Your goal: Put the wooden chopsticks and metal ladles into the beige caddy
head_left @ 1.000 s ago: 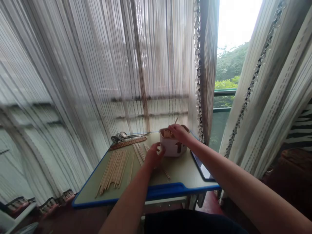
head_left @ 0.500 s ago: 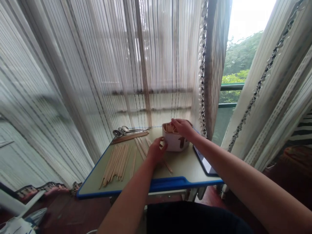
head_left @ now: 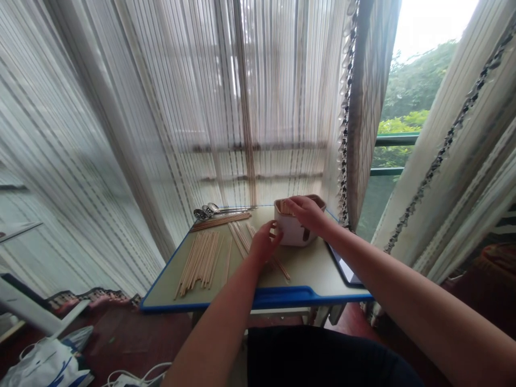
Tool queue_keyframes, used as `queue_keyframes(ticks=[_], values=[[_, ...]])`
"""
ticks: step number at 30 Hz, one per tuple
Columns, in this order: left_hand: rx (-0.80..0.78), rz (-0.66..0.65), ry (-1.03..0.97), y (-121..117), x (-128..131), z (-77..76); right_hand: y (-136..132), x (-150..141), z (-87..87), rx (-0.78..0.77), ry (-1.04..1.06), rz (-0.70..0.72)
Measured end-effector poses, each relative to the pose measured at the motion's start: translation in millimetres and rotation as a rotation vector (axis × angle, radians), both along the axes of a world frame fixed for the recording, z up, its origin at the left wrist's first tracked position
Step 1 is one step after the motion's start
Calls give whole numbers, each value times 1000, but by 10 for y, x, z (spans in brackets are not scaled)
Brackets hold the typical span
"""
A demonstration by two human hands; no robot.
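A white box (head_left: 293,232) with wooden sticks standing in it sits at the far right of a small blue-edged table (head_left: 266,298). My right hand (head_left: 308,212) lies curled over the box's top, fingers among the sticks. My left hand (head_left: 264,244) rests against the box's left side, fingers bent on it. A bundle of wooden sticks (head_left: 200,262) lies spread on the table's left half. More sticks (head_left: 240,239) lie beside my left hand.
Metal spoons (head_left: 209,209) and a darker row of sticks (head_left: 220,220) lie at the table's far edge. A dark tablet (head_left: 346,269) lies on the table's right edge. Curtains hang close behind. A plastic bag (head_left: 44,365) and cables lie on the floor at left.
The view has shifted right and down. My right hand has settled lower onto the box top, and the stick that stuck up above it is no longer seen. My left hand stays on the box.
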State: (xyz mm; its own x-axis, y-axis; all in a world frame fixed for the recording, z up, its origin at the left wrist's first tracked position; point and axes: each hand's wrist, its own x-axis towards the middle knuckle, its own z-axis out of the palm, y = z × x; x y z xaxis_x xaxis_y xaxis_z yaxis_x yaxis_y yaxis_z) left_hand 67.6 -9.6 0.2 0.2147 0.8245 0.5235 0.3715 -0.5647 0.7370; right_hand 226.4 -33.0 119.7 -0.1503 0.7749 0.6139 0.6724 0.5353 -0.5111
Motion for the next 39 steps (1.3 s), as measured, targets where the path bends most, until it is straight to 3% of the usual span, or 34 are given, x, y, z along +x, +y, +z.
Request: queue_keyframes(ticks=[3,6,9,14,18,24,31,34,39], values=[[-50,-7,-114,-6,14,39,-93,4,20,115,0,-68],[-142,-3,-373,-22,-15,174,-338,-57,-45,361,60,-203],[-255,-43,-721,-34,-132,421,-615,-229,-311,499,44,-91],[-346,-129,-1028,-34,-523,886,-732,-618,-990,322,7,28],[-290,-74,-1044,-60,-926,1035,-674,-763,-1230,248,-142,48],[-222,107,-1008,-108,-1376,843,-692,-973,-1145,136,-356,110],[-108,339,-938,-112,-1776,557,-476,-1767,-1034,-1,-528,178],[18,495,-682,-142,-2025,375,-393,-1917,-1070,-29,-572,140],[135,682,-100,-195,-2288,105,-269,-1856,-1175,-60,-511,53]])
